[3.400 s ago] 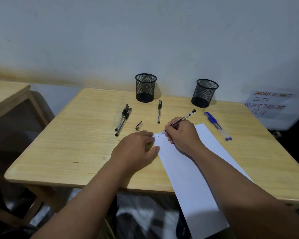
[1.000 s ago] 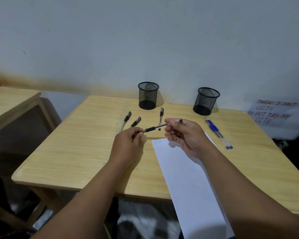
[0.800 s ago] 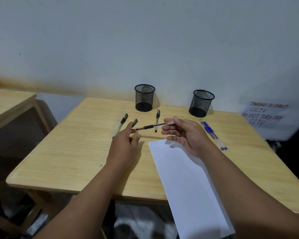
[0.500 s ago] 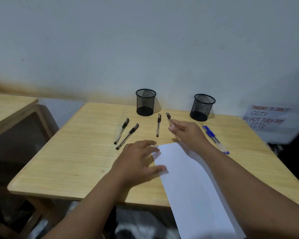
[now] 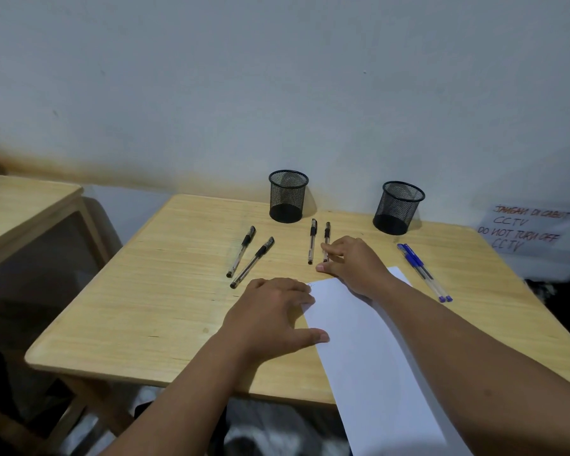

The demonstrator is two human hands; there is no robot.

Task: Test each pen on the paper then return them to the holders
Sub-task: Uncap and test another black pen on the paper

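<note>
My left hand [image 5: 270, 311] lies flat, fingers spread, pinning the left edge of the paper [image 5: 369, 350] to the table [image 5: 165, 291]; it holds nothing. My right hand [image 5: 352, 264] rests loosely open, fingertips touching one black pen [image 5: 326, 238] without gripping it. Three more black pens [image 5: 312, 240] lie left of it, two blue pens [image 5: 422, 271] to the right, and both mesh holders [image 5: 287, 196] stand behind
</note>
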